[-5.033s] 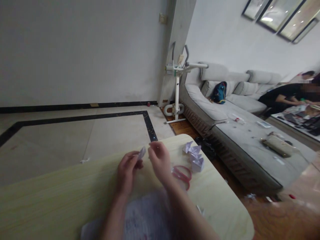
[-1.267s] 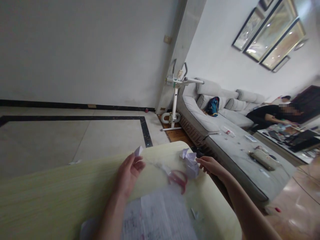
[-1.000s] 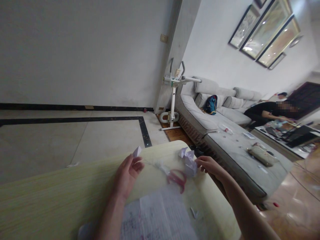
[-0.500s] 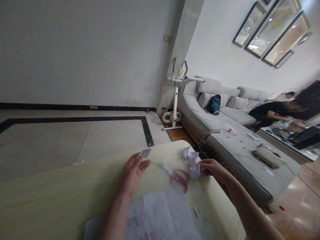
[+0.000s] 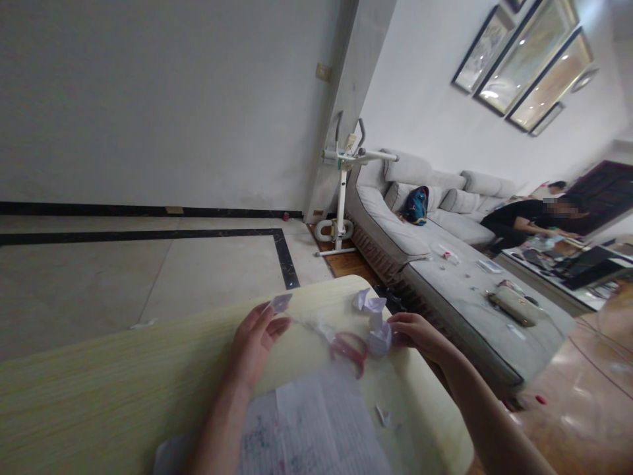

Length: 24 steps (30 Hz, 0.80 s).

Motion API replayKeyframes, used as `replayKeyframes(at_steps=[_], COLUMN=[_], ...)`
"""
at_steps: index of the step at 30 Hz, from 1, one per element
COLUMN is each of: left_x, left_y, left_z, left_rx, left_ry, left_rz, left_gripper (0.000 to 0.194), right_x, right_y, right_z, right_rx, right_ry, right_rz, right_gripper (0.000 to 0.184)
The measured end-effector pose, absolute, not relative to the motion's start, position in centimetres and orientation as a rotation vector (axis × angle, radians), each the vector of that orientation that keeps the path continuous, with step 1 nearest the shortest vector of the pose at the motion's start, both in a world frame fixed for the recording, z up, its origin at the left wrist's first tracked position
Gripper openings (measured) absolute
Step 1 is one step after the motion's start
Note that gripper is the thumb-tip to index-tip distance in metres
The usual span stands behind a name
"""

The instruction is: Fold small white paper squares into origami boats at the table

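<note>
My left hand is raised over the pale wooden table and pinches a small folded white paper piece between thumb and fingertips. My right hand rests near the table's right edge, fingers curled against a folded paper shape. Two more folded paper shapes lie just beyond it. Red-handled scissors lie between my hands. Printed sheets of paper lie in front of me.
A small paper scrap lies by the sheets. A grey sofa with a blue backpack stands to the right, a white exercise machine beside it. Another person sits far right at a cluttered low table.
Five seconds ago both hands worked the small paper piece together. My right hand has since moved right to the folded shapes, and closed in on the nearest one over the last second.
</note>
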State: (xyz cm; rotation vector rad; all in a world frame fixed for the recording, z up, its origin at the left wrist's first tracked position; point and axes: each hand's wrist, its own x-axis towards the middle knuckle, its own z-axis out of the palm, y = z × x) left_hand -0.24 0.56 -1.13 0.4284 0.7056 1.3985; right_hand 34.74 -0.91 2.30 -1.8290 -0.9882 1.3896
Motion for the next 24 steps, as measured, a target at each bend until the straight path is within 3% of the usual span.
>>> replayKeyframes(at_steps=[10,24], left_x=[-0.1,0.0], left_y=[0.6,0.9], left_z=[-1.6,-2.6], left_rx=[0.442,0.371], left_ry=[0.653,0.632], left_rz=[1.394,1.36], left_gripper=[0.029,0.038], right_x=[35.5,33.6], right_y=[-1.6,-0.8], right_z=[1.8,4.1], right_rx=[-1.625,-1.46], right_ry=[-0.907,-0.94], right_rz=[1.31,1.132], right_gripper=[0.026,0.029])
